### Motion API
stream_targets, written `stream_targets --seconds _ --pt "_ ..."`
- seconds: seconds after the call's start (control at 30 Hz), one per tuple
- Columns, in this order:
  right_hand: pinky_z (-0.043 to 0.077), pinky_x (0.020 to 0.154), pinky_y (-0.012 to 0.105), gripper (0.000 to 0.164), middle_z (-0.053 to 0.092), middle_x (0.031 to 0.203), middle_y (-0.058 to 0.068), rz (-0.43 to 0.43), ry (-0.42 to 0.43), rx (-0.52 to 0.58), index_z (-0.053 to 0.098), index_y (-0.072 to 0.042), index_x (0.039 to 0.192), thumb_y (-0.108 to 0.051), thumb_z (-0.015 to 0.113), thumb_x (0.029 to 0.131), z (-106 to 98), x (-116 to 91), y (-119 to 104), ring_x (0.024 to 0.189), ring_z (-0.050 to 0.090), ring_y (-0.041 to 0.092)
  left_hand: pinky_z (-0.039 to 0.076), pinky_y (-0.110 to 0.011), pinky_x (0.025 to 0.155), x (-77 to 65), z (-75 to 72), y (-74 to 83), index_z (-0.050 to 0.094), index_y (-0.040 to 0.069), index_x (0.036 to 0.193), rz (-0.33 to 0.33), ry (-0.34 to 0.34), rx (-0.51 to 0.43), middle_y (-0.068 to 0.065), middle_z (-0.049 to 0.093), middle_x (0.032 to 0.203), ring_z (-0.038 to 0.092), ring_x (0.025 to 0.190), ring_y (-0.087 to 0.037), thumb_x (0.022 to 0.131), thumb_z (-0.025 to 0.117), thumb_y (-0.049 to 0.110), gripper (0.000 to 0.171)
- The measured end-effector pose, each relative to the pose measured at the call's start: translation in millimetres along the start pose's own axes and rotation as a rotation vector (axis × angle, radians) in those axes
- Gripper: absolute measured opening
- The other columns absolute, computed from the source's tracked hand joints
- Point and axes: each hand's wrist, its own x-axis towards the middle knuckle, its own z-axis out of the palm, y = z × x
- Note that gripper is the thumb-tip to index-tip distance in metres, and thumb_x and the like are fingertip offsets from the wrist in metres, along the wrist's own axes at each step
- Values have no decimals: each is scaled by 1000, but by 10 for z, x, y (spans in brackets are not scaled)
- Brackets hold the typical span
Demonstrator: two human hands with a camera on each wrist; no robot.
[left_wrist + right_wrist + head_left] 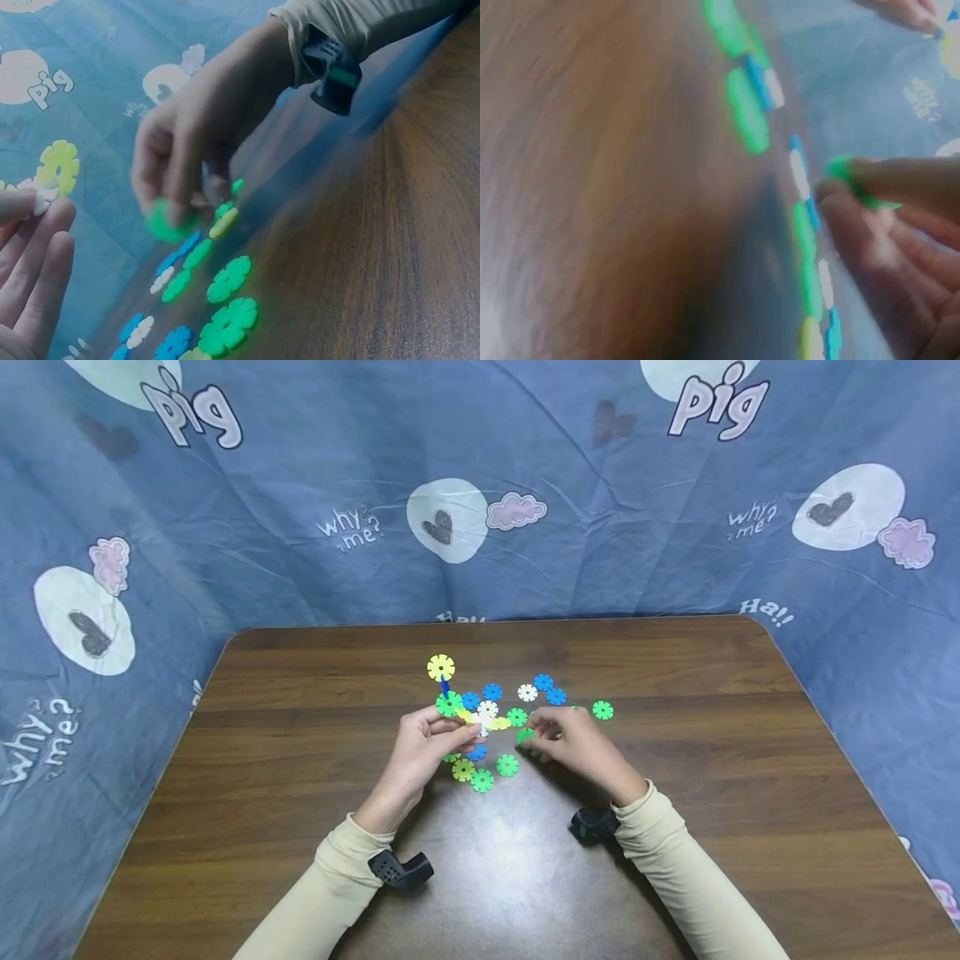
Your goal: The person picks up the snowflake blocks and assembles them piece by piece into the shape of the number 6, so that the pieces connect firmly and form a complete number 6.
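Observation:
My left hand [423,745] pinches a white notched disc [43,196] that belongs to a joined chain. Along that chain run a yellow disc [441,667] at the far tip, a blue disc seen edge-on [446,687], a green disc [449,704] and more yellow discs, one of them [58,169] right beside the white one. To the right, my right hand [581,742] pinches a loose green disc [843,169] between thumb and fingers, a little above the table. The right wrist view is blurred.
Loose discs lie flat on the brown table [315,693]: blue ones [543,682], a white one [527,692], several green ones [507,765] and a yellow one [463,769]. One green disc [602,710] sits farther right. A printed blue cloth [480,577] hangs behind the table.

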Motion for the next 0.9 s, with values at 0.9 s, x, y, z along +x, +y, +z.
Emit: stream_targets --seconds 0.9 --pt "65 72 40 24 74 111 20 -57 36 425 73 -1 120 -11 70 99 -60 -94 -252 86 72 47 65 -43 82 -5 4 -14 66 -8 102 -12 -5 23 -7 79 85 80 82 -23 93 74 3 17"
